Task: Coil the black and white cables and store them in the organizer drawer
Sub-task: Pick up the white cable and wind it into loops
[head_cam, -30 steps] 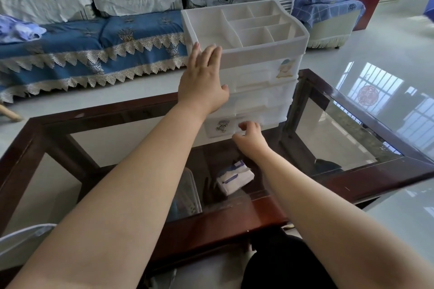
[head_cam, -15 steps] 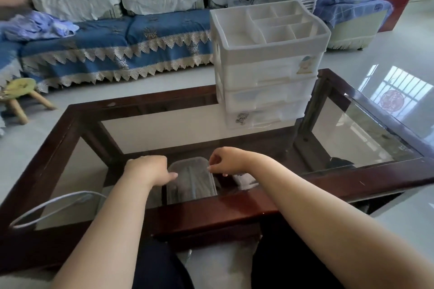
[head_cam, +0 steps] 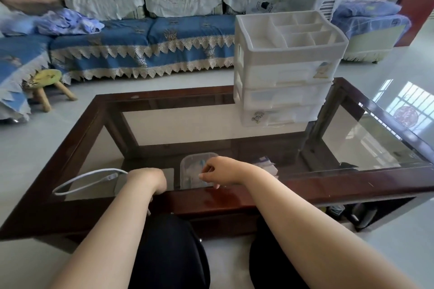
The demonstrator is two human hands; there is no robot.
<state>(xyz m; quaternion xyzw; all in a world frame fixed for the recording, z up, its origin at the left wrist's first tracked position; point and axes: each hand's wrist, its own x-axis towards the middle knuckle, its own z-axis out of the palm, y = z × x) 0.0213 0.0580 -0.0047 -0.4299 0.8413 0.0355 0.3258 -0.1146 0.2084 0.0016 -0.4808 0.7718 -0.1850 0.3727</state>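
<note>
A white cable [head_cam: 77, 184] lies in a loop on the glass at the table's near left, its connector close to my left wrist. The cable runs into my left hand [head_cam: 148, 180], which is a closed fist at the table's front edge. My right hand [head_cam: 217, 171] hovers just right of it with fingers pinched together. A small white tip shows under them, and I cannot tell what it is. The white organizer [head_cam: 286, 73] stands at the far right of the table, its three drawers shut and its top compartments bare. No black cable is visible.
The table is glass in a dark wooden frame [head_cam: 234, 199]. A clear plastic box [head_cam: 195, 162] and a small packet [head_cam: 265, 163] lie on the shelf under the glass. A blue sofa [head_cam: 141, 42] and a small stool [head_cam: 47, 82] stand beyond the table. My knees are below the table's front edge.
Both hands have left the organizer's bottom drawer and come back to the table's near edge. The view has shifted left, and the white cable now shows by my left hand.
</note>
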